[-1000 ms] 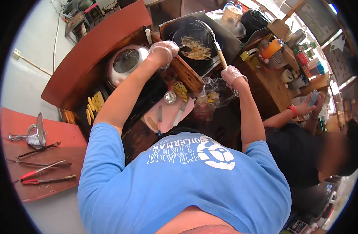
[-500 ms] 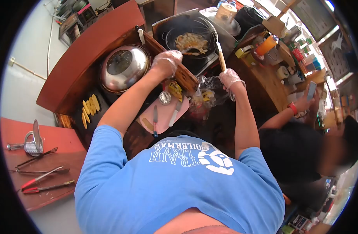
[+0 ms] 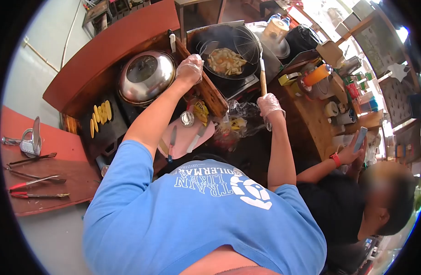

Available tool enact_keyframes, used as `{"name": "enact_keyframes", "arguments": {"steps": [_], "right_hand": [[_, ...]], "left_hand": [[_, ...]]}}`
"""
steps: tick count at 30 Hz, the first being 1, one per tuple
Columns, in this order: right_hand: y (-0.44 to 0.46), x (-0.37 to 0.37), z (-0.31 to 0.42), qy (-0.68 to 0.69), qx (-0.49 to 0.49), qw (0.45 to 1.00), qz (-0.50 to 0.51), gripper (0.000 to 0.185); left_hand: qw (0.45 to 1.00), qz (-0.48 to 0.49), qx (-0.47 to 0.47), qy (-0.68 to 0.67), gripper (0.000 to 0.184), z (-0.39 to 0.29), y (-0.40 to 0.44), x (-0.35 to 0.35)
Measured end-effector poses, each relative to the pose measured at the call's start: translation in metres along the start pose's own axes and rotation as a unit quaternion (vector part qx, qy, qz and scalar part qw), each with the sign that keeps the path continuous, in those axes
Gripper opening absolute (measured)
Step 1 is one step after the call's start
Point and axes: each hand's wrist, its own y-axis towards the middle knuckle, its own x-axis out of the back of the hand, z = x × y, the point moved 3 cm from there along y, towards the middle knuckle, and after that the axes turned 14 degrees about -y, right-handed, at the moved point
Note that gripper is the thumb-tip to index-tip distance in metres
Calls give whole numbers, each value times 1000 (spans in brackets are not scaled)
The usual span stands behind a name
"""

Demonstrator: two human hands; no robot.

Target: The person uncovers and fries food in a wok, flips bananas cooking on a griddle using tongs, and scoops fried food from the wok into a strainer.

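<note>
My left hand (image 3: 190, 69), in a clear plastic glove, is closed at the near left side of the wok (image 3: 254, 73). It grips what looks like a ladle (image 3: 210, 46), its rounded head over the wok's left side; most of the handle is hidden. Pale cut pieces of food (image 3: 226, 62) lie in a cluster in the wok. My gloved right hand (image 3: 271, 105) is wrapped round the wooden handle of a wire skimmer (image 3: 247, 44). The skimmer's mesh basket is tilted over the wok's far right side.
A domed steel lid (image 3: 162, 85) and yellow slices on a dark griddle (image 3: 115, 118) are left. Knives lie on a pink cutting board (image 3: 180, 137). Tongs (image 3: 38, 195) rest on a red shelf. At right, a person (image 3: 332, 197) holds a phone (image 3: 360, 140).
My left hand has drawn back a little left, and the ladle's head has moved from the food to the wok's left side. The skimmer basket shows more face-on. The view has shifted.
</note>
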Motion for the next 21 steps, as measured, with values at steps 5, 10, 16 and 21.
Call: {"name": "enact_keyframes", "arguments": {"steps": [5, 10, 16, 21], "right_hand": [[11, -8, 7, 26, -28, 999, -26, 25], [19, -18, 11, -17, 41, 999, 18, 28], [-18, -4, 24, 105, -1, 995, 5, 29], [5, -30, -3, 68, 4, 998, -8, 15]], "left_hand": [[997, -6, 78, -22, 21, -3, 3, -10], [996, 10, 80, -31, 24, -21, -2, -8], [1000, 1, 18, -12, 24, 0, 5, -7], [998, -34, -13, -42, 20, -5, 4, 5]]}}
